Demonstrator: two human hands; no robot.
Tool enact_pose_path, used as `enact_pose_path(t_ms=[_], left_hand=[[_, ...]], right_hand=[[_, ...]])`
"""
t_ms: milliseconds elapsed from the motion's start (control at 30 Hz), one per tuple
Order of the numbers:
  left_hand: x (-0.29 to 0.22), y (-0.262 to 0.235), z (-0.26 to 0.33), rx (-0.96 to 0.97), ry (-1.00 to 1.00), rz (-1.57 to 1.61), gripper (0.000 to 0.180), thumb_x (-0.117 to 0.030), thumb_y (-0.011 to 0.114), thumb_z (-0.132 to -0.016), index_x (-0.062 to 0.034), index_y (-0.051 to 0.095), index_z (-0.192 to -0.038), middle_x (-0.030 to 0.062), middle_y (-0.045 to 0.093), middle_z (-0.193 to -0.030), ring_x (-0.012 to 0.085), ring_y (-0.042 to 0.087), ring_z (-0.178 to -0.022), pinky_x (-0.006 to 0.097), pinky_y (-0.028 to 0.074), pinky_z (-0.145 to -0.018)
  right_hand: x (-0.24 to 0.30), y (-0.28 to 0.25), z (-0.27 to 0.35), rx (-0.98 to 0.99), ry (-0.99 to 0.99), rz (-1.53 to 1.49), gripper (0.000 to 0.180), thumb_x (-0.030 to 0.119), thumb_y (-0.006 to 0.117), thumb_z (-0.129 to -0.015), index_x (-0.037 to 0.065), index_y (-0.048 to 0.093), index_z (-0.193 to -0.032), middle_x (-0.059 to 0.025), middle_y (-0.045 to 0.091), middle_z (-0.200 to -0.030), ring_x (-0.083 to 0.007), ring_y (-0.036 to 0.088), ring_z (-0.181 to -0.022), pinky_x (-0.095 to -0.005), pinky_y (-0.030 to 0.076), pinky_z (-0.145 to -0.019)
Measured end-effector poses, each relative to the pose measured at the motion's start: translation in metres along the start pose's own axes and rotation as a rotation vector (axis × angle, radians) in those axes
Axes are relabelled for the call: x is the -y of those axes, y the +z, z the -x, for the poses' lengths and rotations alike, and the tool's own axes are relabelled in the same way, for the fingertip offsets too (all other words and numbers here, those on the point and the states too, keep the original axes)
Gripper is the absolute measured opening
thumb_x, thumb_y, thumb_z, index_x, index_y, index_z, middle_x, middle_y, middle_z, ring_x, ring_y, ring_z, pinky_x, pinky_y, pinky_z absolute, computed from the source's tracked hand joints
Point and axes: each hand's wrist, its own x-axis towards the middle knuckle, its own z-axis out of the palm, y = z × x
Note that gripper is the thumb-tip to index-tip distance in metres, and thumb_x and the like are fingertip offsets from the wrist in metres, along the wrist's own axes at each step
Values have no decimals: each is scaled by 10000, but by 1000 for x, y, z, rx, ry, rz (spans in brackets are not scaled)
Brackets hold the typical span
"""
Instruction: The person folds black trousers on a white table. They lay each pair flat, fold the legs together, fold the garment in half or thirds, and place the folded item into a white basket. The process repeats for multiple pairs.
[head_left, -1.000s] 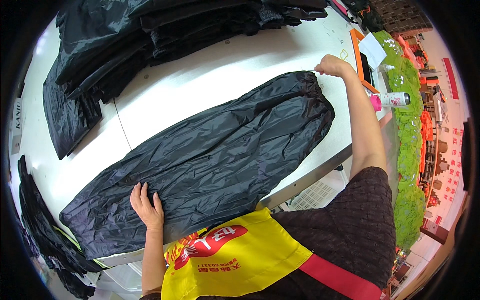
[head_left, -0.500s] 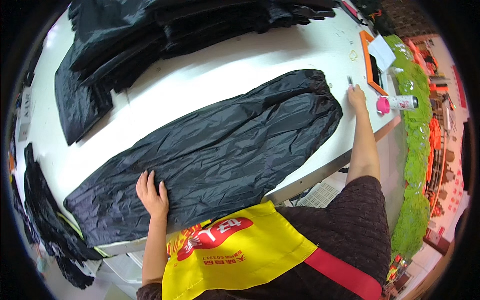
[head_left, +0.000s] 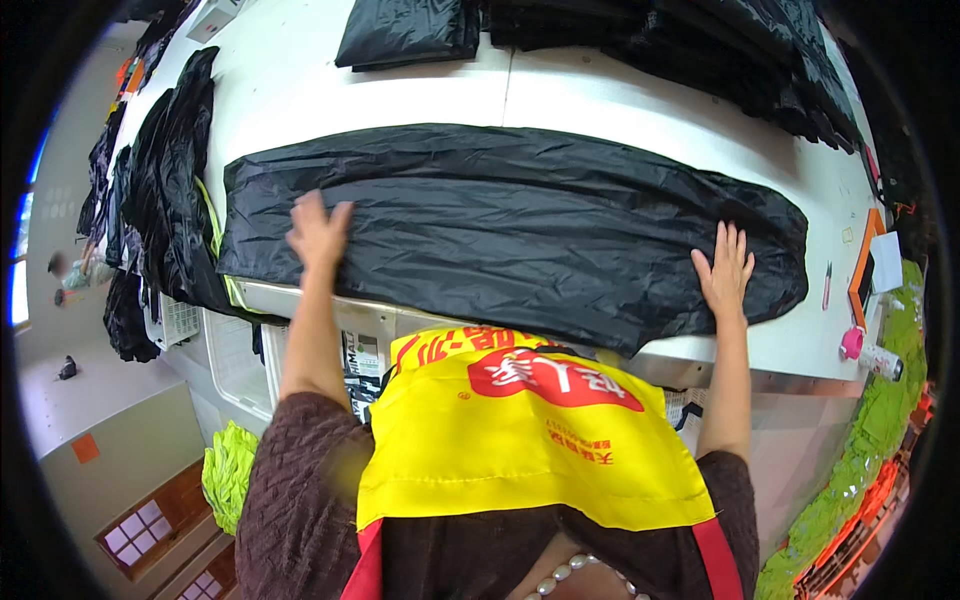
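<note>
A long black garment point(head_left: 520, 230) of thin, shiny cloth, like folded trousers, lies lengthwise across the white table point(head_left: 440, 95). It is creased, and its right end is narrower and gathered. My left hand point(head_left: 320, 235) is over its left part with fingers spread; whether it touches the cloth I cannot tell. My right hand point(head_left: 725, 275) lies on the cloth near the right end, fingers stretched out and slightly apart. Neither hand holds anything. Small pink-handled snips point(head_left: 827, 287) lie on the table right of the garment.
Black folded garments point(head_left: 660, 40) are stacked along the far side. More black cloth point(head_left: 170, 170) hangs over the left edge. At the right are an orange frame point(head_left: 862, 270) and a bottle point(head_left: 880, 362) with a pink lid; green cloth point(head_left: 870, 460) lies beyond.
My right hand has left the snips on the table and come onto the garment. My left hand has moved farther up the cloth. The view has turned left.
</note>
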Motion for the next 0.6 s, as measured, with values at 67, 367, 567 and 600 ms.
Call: enact_pose_path(t_ms=[67, 367, 567, 600], left_hand=[[87, -4, -12, 101, -294, -126, 800, -673, 373, -829, -110, 310, -1393, 131, 251, -1467, 282, 241, -1349, 590, 191, -1031], [152, -56, 91, -6, 600, 32, 575, -38, 483, -718, -71, 452, -1291, 166, 450, -1302, 327, 391, -1239, 463, 265, -1042], [131, -35, 66, -26, 750, -21, 584, -282, 628, -765, -70, 458, -1283, 137, 476, -1287, 294, 410, -1231, 488, 215, -1053], [118, -41, 67, -21, 793, 17, 607, -331, 640, -751, -72, 468, -1272, 134, 486, -1274, 291, 418, -1220, 491, 222, -1047]], right_hand=[[-4, -7, -9, 115, -15, -30, 660, 463, 458, -886, 85, 289, -1400, -150, 265, -1454, -334, 196, -1357, -523, 141, -1071], [7, -68, 95, 48, -353, -65, 719, -76, 522, -612, 11, 400, -1315, -205, 335, -1394, -382, 261, -1324, -495, 221, -1061], [15, -25, 72, -85, -340, 5, 567, -81, 472, -679, 8, 494, -1238, -164, 520, -1249, -294, 447, -1214, -435, 322, -1014], [10, -27, 71, 0, -307, -35, 552, -78, 463, -685, 14, 505, -1228, -167, 527, -1240, -293, 454, -1208, -437, 323, -1014]])
